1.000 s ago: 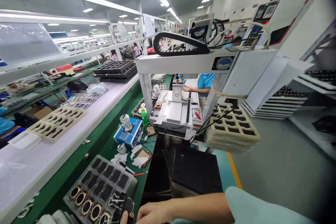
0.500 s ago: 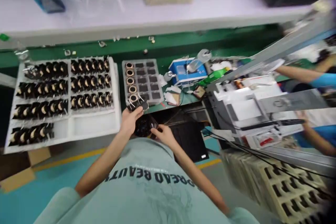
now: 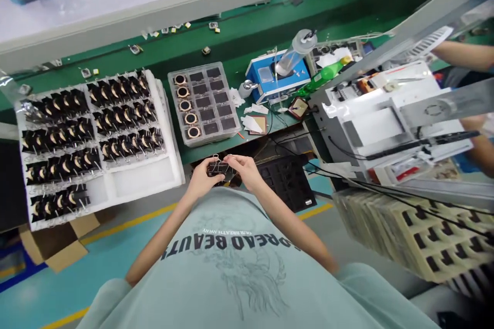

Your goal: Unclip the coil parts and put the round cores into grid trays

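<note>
Both my hands meet in front of my shirt, below the bench's front edge. My left hand is closed around a small dark part with binder clips on it, their wire handles sticking up. My right hand pinches at a wire-handled binder clip on the right side of the same part; the fingers partly hide it. Just beyond stands a clear compartment tray with gold-ringed round pieces in its left column and dark squares in the others. To the left, a white foam tray carries rows of black clipped pieces with gold rings.
A blue device with a clear cylinder stands behind, beside a green bottle. Grey equipment with cables is on the right, near a co-worker's arm. Stacked cream trays and an open cardboard box sit lower down.
My left hand has drawn back from the compartment tray with the clipped part. My right hand has come up to it from the dark area below, and the hands now meet.
</note>
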A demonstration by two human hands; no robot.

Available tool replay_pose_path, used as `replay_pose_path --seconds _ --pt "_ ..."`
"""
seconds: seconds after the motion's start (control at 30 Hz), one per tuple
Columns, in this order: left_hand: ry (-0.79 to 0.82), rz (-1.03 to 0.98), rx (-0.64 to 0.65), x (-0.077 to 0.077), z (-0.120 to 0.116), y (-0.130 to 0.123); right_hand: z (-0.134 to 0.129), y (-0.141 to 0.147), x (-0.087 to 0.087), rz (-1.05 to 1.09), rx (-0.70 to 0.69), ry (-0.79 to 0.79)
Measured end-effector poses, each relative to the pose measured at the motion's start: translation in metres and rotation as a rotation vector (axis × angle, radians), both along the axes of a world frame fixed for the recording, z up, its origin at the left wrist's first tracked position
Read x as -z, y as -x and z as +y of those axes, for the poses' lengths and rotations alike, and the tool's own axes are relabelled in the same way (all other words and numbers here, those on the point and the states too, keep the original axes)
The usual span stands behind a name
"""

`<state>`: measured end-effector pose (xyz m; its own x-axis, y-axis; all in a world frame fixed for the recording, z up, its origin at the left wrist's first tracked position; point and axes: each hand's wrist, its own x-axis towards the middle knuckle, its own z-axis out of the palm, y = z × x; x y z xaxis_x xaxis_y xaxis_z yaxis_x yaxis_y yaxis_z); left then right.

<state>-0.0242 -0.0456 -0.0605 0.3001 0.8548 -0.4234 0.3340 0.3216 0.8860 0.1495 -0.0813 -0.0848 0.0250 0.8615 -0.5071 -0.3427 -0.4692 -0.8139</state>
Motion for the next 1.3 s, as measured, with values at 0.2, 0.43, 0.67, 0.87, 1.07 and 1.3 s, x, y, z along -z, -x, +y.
replay_pose_path --seconds 0.2,0.43,0.67,0.87,1.07,1.3 --pt "0.074 -0.008 0.112 0.002 0.005 -0.011 -0.002 -0.022 0.0 -0.014 0.098 -0.076" --pt "0.141 -0.095 0.312 0.009 0.008 -0.023 -0.004 -0.036 -0.01 -0.144 -0.16 -0.095" --pt "0.25 -0.127 0.31 0.004 0.004 -0.018 -0.003 -0.026 -0.009 -0.337 -0.084 -0.224" --pt "0.363 -0.041 0.229 0.006 0.001 0.004 0.005 -0.022 0.005 -0.241 -0.059 -0.167" --pt "0.527 -0.132 -0.264 0.015 -0.005 0.029 0.006 -0.013 0.047 -0.268 -0.154 -0.053" --pt "0.906 -0.364 -0.371 0.042 0.006 -0.025 -0.024 -0.022 0.055 -0.124 -0.124 -0.276"
